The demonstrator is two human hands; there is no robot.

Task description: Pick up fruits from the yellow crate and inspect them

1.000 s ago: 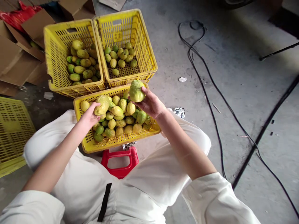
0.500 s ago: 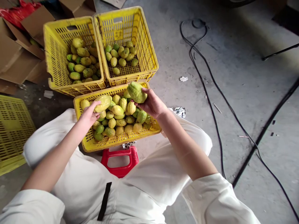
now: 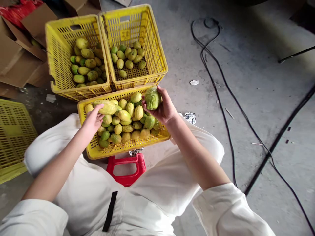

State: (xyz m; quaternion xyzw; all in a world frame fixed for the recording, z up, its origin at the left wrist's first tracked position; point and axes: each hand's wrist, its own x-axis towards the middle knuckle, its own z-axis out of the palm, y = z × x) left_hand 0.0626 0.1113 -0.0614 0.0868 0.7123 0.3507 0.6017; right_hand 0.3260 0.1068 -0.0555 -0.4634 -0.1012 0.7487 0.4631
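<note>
A near yellow crate [image 3: 91, 151] full of green-yellow fruits sits between my knees. My right hand [image 3: 163, 109] holds one green fruit [image 3: 152, 98] above the crate's far right corner. My left hand [image 3: 93, 119] grips a long yellowish fruit [image 3: 107, 107] over the crate's left side. Two more yellow crates stand side by side just beyond: the left crate [image 3: 55, 59] holds many larger fruits, the right crate [image 3: 155, 49] holds fewer, smaller ones.
A red stool [image 3: 126, 167] shows under me between my white-clad legs. Another yellow crate [image 3: 12, 137] lies at the left edge. Cardboard boxes [image 3: 17, 49] are stacked at the far left. Black cables [image 3: 221, 105] run across the concrete floor on the right.
My right hand has turned its fruit and shifted it slightly right. My left hand has rolled its long fruit lower, toward the pile.
</note>
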